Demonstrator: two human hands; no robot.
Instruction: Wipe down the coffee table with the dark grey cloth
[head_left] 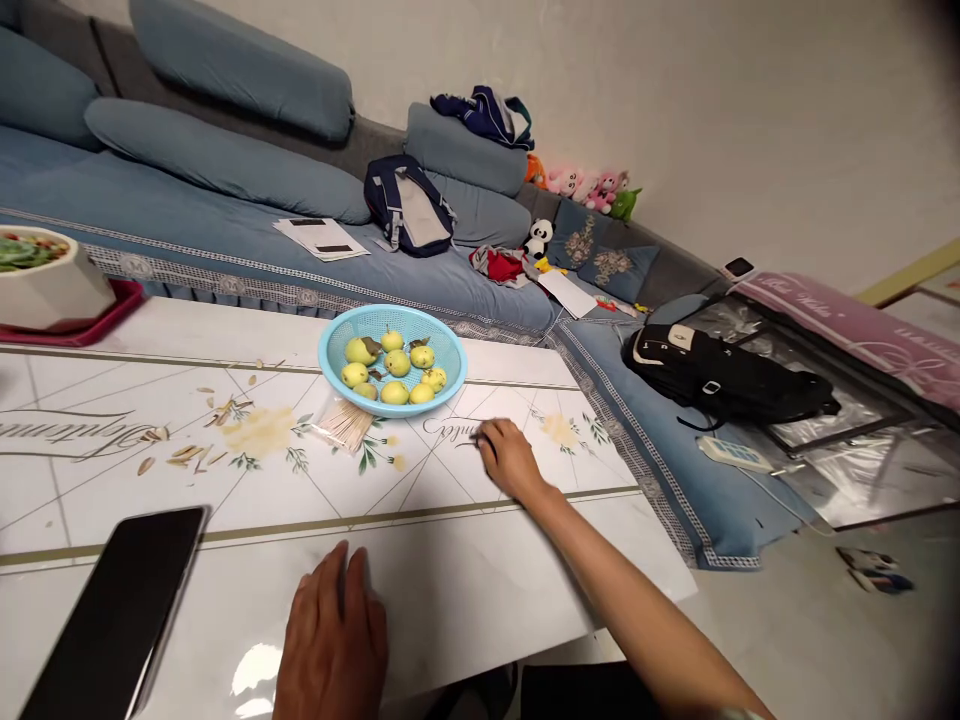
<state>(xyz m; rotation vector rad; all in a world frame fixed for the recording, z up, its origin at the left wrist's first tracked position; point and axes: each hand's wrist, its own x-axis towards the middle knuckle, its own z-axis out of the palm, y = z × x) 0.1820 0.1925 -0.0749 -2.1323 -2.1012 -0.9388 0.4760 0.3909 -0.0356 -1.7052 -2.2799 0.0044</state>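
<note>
My left hand lies palm down on the white tabletop near the front edge, its fingers stretched out and holding nothing. Farther forward, my right hand rests on the patterned table runner. Its fingers bend loosely and the thumb stands apart; I see nothing in it. Just beyond and left of it stands a blue plastic basket with several yellow-green fruits and a few leaves. A clear packet of toothpicks lies against the basket's near side. Left of my left hand is a black smartphone.
Seed-like husks are scattered on the runner's left part. A white planter stands on a red tray at the far left. Behind the table runs a blue sofa with a backpack; a black bag lies at right.
</note>
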